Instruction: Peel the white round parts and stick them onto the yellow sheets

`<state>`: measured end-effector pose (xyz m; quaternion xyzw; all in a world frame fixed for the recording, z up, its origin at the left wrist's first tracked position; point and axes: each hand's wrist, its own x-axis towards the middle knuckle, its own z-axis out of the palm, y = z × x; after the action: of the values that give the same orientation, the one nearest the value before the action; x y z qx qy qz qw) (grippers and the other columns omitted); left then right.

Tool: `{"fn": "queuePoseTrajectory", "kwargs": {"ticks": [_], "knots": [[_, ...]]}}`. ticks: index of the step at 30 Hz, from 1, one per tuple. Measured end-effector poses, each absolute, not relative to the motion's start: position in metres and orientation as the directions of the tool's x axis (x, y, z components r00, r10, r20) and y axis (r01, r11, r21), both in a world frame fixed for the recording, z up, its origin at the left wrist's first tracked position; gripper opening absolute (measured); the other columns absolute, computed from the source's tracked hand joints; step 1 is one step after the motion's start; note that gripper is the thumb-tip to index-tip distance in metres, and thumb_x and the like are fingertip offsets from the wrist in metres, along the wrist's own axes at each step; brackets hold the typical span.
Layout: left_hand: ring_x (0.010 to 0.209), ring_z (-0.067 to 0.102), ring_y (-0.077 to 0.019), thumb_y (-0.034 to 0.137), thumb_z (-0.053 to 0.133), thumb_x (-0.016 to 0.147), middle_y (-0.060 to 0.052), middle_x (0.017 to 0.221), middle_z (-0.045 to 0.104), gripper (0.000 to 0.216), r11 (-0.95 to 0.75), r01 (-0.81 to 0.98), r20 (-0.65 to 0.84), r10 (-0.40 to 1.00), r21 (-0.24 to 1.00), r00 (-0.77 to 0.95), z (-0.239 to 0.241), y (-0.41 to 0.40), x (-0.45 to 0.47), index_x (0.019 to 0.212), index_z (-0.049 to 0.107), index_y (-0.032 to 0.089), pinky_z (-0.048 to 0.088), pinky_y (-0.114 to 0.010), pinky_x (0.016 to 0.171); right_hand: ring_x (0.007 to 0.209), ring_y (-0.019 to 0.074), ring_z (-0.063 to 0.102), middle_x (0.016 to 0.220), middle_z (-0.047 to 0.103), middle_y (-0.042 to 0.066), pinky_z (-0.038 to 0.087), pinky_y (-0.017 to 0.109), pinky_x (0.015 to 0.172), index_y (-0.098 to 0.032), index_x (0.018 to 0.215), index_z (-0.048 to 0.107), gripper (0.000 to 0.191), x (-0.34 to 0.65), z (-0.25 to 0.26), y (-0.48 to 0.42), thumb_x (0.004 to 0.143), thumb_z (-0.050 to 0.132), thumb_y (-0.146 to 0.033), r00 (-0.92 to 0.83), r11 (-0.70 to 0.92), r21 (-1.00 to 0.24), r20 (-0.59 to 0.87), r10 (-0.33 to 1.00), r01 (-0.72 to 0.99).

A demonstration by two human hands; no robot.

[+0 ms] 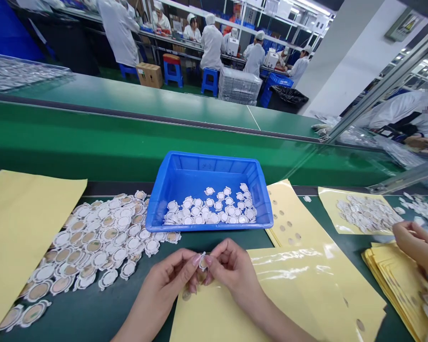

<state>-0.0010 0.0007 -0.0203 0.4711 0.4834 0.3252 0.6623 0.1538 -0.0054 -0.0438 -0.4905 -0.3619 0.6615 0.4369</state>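
Between my two hands, over the near edge of a glossy yellow sheet, is a small round white piece with tabs (202, 262). My left hand (167, 280) pinches it with thumb and fingertips from the left. From the other side my right hand (231, 268) closes on it the same way. Below them lies the yellow sheet (271, 299), with a few round grey-brown discs stuck on it. Just beyond my hands stands a blue plastic bin (207, 228) holding many similar white round pieces (199, 213). My fingers partly hide the held piece.
A heap of round tabbed pieces (110, 237) spreads over the green table at left, beside another yellow sheet (28, 228). More yellow sheets (288, 213) lie right of the bin. At far right, another person's hand (419, 244) is over stacked sheets (399, 280). A green conveyor ledge (128, 104) runs behind.
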Motion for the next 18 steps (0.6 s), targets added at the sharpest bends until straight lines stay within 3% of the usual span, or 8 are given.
{"fn": "queuePoseTrajectory", "kwargs": {"ticks": [18], "knots": [[0.054,0.051,-0.0131,0.062,0.064,0.079,0.0,0.058,0.057,0.042,0.338,0.017,-0.326,0.891,0.941,0.318,-0.0253,0.0012,-0.0023,0.074,0.07,0.02,0.041,-0.02,0.05,0.05,0.0111,0.06,0.059,0.063,0.0,0.051,0.023,0.051,-0.018,0.07,0.05,0.051,0.1536,-0.044,-0.0068,0.067,0.076,-0.061,-0.129,-0.333,-0.913,-0.311,0.942,-0.235]]}}
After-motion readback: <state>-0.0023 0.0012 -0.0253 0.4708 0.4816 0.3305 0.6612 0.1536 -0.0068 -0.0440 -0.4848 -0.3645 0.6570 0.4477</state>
